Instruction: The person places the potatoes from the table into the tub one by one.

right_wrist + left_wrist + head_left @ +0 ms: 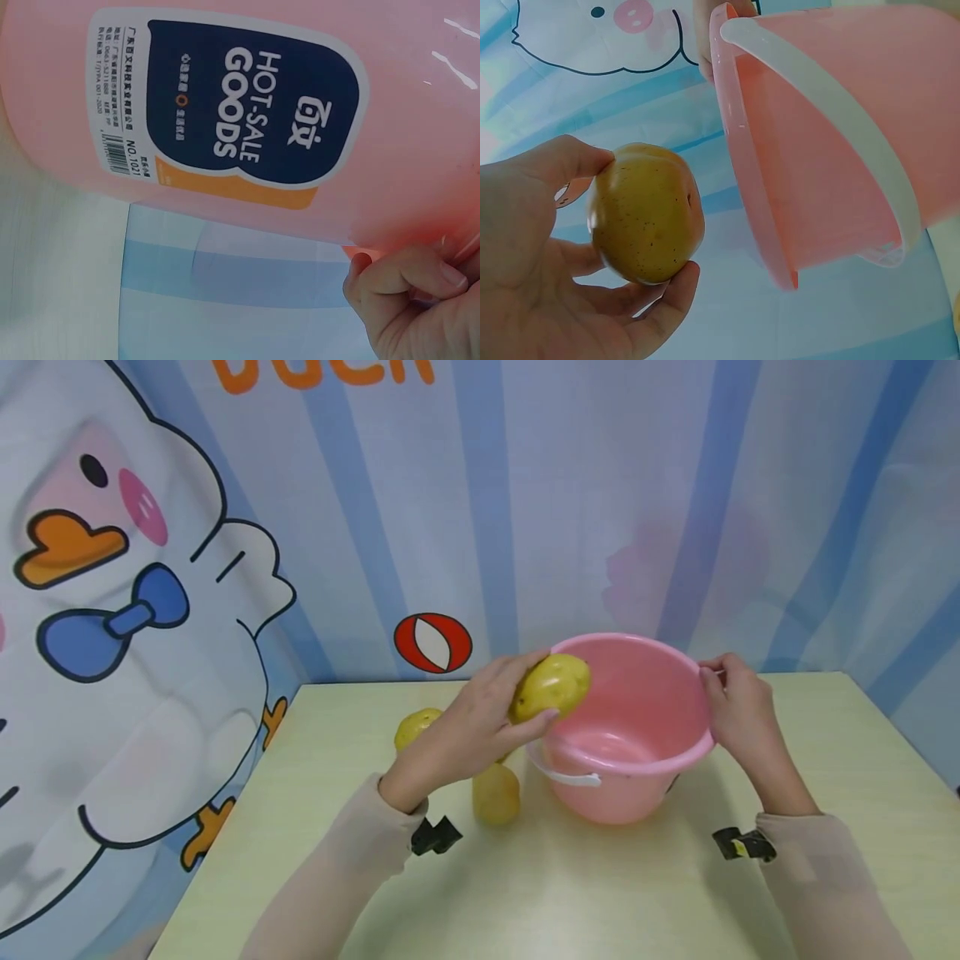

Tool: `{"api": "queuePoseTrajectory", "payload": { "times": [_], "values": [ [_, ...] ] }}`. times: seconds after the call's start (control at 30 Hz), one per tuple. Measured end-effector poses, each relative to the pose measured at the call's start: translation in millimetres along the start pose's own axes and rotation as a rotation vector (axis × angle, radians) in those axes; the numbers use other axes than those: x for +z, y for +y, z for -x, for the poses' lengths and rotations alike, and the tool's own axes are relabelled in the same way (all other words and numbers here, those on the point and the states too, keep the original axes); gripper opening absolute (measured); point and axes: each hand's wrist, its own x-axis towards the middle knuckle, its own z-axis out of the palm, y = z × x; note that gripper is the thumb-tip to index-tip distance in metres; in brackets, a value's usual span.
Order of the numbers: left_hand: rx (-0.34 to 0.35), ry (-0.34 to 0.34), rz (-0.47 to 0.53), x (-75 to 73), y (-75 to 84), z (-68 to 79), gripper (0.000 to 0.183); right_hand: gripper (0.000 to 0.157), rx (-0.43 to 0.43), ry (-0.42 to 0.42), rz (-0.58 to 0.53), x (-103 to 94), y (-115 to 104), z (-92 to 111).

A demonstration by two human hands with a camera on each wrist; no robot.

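Between the thumb and fingers of my left hand (pixel 480 718) is a glossy yellow potato (pixel 553 687) with dark specks. It is held up at the left side of the pink bucket's rim, and the left wrist view shows a gap between potato (pixel 646 214) and rim. The pink plastic bucket (pixel 615 797) stands on the table, its mouth turned up and its white handle (pixel 573 777) hanging down in front. My right hand (pixel 742 727) grips the right side of the rim; in the right wrist view its fingers (pixel 405 281) are curled there.
Left of the bucket, a second yellow potato (pixel 414 727) lies partly hidden behind my left wrist. Nearer me is a paler yellow, rounded piece (pixel 497 797). A printed label (pixel 240 105) covers part of the bucket's side. A cartoon-printed cloth (pixel 585 485) hangs behind the pale table (pixel 600 893).
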Motion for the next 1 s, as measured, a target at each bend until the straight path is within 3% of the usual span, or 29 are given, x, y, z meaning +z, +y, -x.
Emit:
{"api": "queuePoseTrajectory", "payload": {
  "times": [0.27, 0.7, 1.0],
  "values": [
    [0.004, 0.002, 0.010, 5.3, 1.1, -9.8, 0.066, 0.042, -0.014, 0.012, 0.002, -0.8, 1.0, 0.3],
    [-0.032, -0.056, 0.046, 14.6, 3.2, -19.4, 0.068, 0.043, -0.003, -0.001, -0.010, -0.8, 0.7, 0.5],
    [0.002, -0.050, 0.042, 22.8, 4.2, -25.7, 0.068, 0.042, -0.008, 0.009, -0.006, -0.2, 0.7, 0.0]
  ]
}}
